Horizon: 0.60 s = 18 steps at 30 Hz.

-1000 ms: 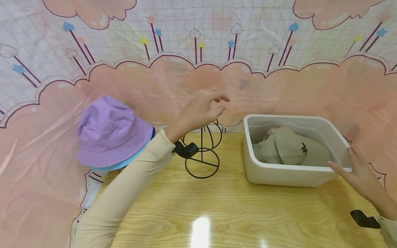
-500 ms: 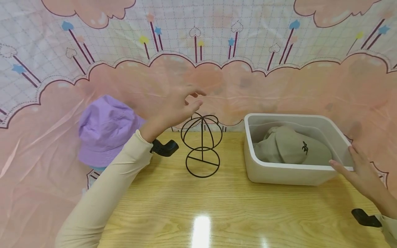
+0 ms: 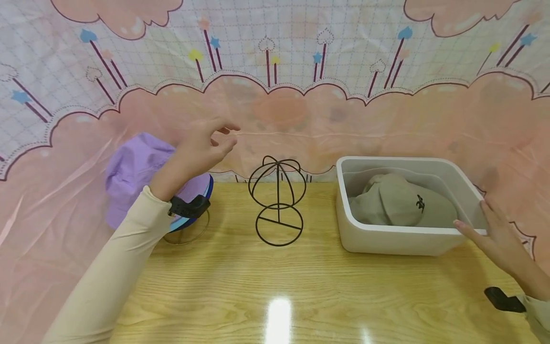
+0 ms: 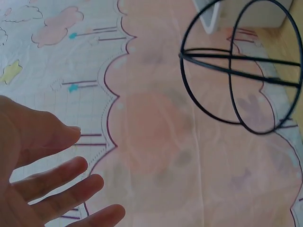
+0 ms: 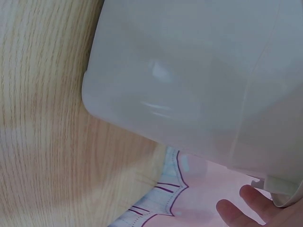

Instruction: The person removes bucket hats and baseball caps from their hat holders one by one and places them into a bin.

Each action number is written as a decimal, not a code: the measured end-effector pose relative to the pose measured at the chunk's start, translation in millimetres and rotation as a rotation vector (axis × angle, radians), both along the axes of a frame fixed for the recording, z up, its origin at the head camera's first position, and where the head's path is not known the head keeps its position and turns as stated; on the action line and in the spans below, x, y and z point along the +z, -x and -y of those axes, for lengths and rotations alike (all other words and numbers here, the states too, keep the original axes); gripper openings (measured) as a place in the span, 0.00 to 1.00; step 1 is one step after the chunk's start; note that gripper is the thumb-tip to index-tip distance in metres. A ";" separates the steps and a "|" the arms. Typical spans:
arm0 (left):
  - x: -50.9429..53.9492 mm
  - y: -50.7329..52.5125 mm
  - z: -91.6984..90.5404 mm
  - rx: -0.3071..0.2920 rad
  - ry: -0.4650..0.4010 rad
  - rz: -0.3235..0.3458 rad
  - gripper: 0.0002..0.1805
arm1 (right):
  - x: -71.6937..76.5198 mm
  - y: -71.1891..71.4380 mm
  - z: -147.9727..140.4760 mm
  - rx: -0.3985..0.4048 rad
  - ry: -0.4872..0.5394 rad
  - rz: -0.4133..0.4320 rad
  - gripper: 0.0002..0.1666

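My left hand (image 3: 202, 148) hovers in front of the purple bucket hat (image 3: 135, 172), fingers loosely bent, with nothing in its grasp. Blue and light-blue brims (image 3: 202, 210) show beneath the purple one, and a wire stand (image 3: 189, 239) bears the pile. To the hand's right a bare black wire hat stand (image 3: 279, 191) stands upright; its ring top also appears in the left wrist view. A white bin (image 3: 399, 241) holds a khaki cap (image 3: 408, 200) with a dark emblem. On the bin's right front corner rests my right hand (image 3: 500, 241), its thumb over the rim and fingers extended along the side.
The wooden table (image 3: 301, 286) runs under everything, with bare wood in front of the bin and stands. A printed pink-and-white cloth (image 3: 343, 114) hangs behind, and covers the left side too.
My left hand has moved left, from above the bare wire stand to in front of the purple hat. The right hand stays on the bin's corner.
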State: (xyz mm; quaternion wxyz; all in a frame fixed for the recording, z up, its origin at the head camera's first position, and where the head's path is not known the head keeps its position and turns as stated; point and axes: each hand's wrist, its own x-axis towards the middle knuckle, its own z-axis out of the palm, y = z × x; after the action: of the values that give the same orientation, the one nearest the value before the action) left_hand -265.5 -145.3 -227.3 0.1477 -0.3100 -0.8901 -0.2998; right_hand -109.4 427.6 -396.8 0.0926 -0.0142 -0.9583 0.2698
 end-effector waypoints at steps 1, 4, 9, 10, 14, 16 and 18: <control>-0.5 -0.2 3.6 0.007 0.003 -0.013 0.14 | 0.0 0.2 0.1 0.001 -0.001 0.001 0.53; -1.9 -0.4 13.5 0.031 0.019 -0.066 0.13 | 0.1 0.6 0.1 -0.001 -0.005 -0.005 0.53; -1.6 -0.7 28.1 0.057 0.039 -0.136 0.13 | 0.2 0.4 -0.2 -0.005 -0.015 -0.013 0.53; -1.0 -1.1 31.1 0.062 0.043 -0.138 0.13 | 0.1 0.2 -0.2 -0.004 -0.015 -0.011 0.53; 1.4 -2.0 45.0 0.100 0.055 -0.115 0.15 | -0.6 -1.2 0.5 0.001 -0.010 -0.002 0.52; 2.2 -1.7 53.1 0.129 0.055 -0.100 0.15 | -0.8 -1.8 1.0 0.001 -0.011 0.000 0.52; 2.8 -0.9 61.6 0.153 0.055 -0.094 0.16 | -0.9 -2.3 1.4 0.002 -0.012 -0.003 0.52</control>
State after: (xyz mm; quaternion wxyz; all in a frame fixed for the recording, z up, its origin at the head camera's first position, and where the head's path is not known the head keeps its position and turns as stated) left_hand -264.5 -206.9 -224.5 0.2032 -0.2585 -0.9112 -0.2481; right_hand -107.2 426.3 -397.7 0.0940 -0.0122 -0.9598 0.2642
